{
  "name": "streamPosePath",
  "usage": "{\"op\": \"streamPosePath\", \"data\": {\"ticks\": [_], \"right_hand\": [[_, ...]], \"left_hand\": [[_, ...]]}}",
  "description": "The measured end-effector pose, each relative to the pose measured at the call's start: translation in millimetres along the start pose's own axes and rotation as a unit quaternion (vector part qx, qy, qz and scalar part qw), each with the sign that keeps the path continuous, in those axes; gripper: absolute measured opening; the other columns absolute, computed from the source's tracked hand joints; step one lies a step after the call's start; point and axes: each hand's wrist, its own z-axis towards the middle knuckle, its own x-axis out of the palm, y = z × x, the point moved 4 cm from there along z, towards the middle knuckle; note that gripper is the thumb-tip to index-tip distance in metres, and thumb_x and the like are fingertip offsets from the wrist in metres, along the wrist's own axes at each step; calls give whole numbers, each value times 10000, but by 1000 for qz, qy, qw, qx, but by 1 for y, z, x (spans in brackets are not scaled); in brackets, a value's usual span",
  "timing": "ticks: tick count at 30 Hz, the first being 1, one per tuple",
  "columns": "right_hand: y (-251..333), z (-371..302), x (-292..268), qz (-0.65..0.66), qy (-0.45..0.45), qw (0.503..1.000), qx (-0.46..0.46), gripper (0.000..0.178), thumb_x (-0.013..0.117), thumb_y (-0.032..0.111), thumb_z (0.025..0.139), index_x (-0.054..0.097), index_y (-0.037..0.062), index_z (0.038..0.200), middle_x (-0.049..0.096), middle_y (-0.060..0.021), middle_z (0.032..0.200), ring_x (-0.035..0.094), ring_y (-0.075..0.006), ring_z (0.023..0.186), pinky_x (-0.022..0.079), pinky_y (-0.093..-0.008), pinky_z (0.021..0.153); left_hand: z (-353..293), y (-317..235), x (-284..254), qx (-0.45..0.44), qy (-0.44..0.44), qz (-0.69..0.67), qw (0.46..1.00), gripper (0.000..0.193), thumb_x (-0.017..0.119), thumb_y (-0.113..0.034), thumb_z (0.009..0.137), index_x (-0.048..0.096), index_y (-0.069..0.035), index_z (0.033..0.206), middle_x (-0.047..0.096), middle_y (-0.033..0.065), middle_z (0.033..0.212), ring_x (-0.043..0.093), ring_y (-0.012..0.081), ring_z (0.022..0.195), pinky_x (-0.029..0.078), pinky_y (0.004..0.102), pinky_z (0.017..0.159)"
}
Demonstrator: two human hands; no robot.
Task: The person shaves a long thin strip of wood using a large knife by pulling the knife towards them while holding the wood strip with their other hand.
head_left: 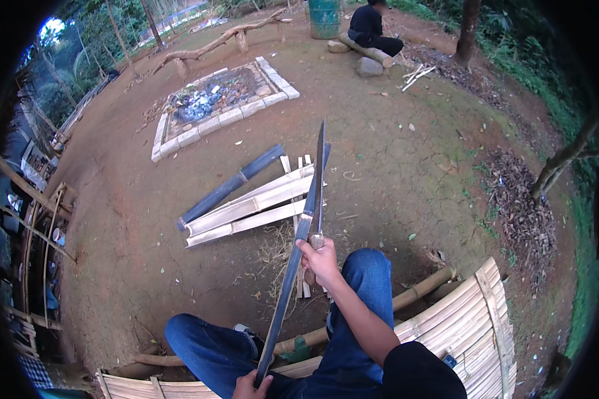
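Head view: left hand (251, 386) is closing around the low end of a dark bamboo strip (288, 282), thumb lying along it. Strip is running up and away from there, past the right hand (321, 261). Right hand is wrapping the handle of a long knife (320, 166), thumb side sitting against the strip. Blade is pointing away, nearly in line with the strip's far part.

Why, my read: left hand is probably anchoring the near end, right thumb probably steadying the strip against the blade. Strip is lying between the knees, likely so both hands are reaching it easily.

Pale split bamboo (266, 197) and a dark bamboo length (226, 189) are lying on the ground beyond the right hand, to its left, likely parked within reach. Shavings (271, 256) are scattering just left of the right hand. Slatted bamboo seat (446, 326) is spreading to the right hand's lower right.

Hard to see: picture's lower edge is cutting off the left hand's wrist; right fingers are hiding most of the handle. Can't tell whether the edge is biting or only resting alongside. Strip's far end is partly hiding behind the blade.
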Motion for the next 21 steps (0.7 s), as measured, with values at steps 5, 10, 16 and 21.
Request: {"op": "streamPosePath", "data": {"ticks": [5,10,16,21], "right_hand": [[-1,2,-5,51,-10,998,19,250,677,249,901,585,44,791,428,29,520,384,-62,372,322,-238,356],[-8,-8,5,-47,51,997,-23,275,699,285,881,667,15,842,473,40,523,402,-44,408,307,-240,377],[-22,-23,22,-178,153,964,-123,220,740,228,834,686,14,846,546,50,581,454,-36,515,356,-244,465],[-21,-23,18,-187,141,965,-121,177,717,182,850,668,12,854,594,32,633,495,-30,557,389,-232,496]], "left_hand": [[26,-35,-30,89,-71,18,993,273,640,-204,890,583,22,747,448,1,516,387,53,541,332,282,475],[68,-79,-46,123,-124,66,982,348,630,-266,902,578,30,728,500,104,508,467,117,485,378,322,478],[84,-105,-34,142,-142,115,973,340,627,-273,904,550,24,759,503,158,534,481,190,463,387,361,484],[71,-96,-35,141,-117,86,979,279,686,-225,863,587,36,871,586,131,589,572,170,510,446,320,507]]}}
